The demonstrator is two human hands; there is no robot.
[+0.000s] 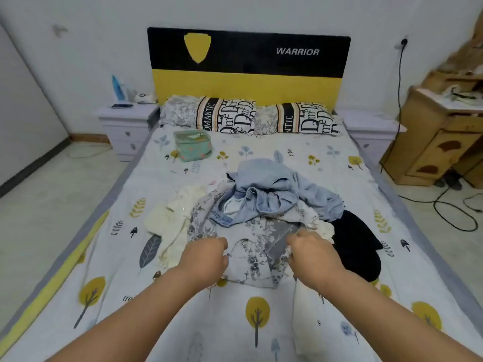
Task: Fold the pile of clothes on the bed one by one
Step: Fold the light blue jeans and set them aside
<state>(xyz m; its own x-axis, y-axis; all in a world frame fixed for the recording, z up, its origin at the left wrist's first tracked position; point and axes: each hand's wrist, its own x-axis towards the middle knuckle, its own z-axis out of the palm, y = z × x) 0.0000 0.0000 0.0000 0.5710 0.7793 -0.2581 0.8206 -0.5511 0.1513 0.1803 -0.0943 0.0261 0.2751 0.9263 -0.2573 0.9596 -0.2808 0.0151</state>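
At far left a white nightstand (125, 118) stands beside the bed (78, 257), with a blue bottle (117, 87) on top. A small teal box (193, 145) sits on the patterned sheet, left of centre, near the pillows (227, 114). In the middle of the bed lies the pile of clothes: a cream garment (172, 218) on its left, a grey floral garment (251, 246) at the near side, a light blue denim garment (269, 189) on top. The left hand (206, 257) has its fingers curled at the floral cloth's near left edge; the right hand (311, 250) grips the same cloth's right side. A black garment (358, 244) lies just right of it. A wooden cabinet (439, 142) stands far right.
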